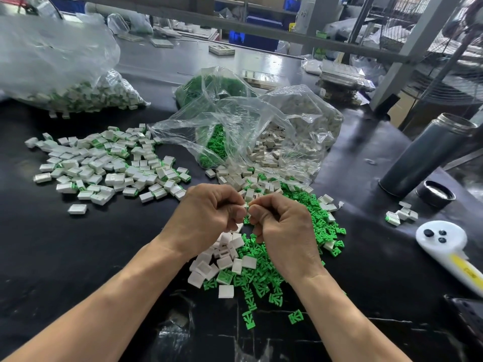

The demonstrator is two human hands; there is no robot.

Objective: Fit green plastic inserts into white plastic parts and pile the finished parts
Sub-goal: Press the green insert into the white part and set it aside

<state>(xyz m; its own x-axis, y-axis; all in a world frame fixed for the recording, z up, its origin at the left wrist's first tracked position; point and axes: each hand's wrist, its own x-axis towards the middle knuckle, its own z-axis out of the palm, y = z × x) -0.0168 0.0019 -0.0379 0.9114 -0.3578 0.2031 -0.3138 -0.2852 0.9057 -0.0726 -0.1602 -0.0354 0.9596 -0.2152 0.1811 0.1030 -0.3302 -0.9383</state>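
My left hand [211,210] and my right hand [285,228] meet above the black table, fingers curled. Together they pinch a small white plastic part [245,205] between the fingertips; most of it is hidden. Under the hands lies a heap of loose green inserts [264,278] mixed with empty white parts [224,257]. To the left spreads a pile of finished parts [109,165], white with green showing.
An open clear bag [261,131] of green inserts and white parts lies behind the hands. A large bag of finished parts [65,74] sits far left. At right stand a dark flask [428,155], its lid [436,195], a white controller [449,246] and a few parts [401,214].
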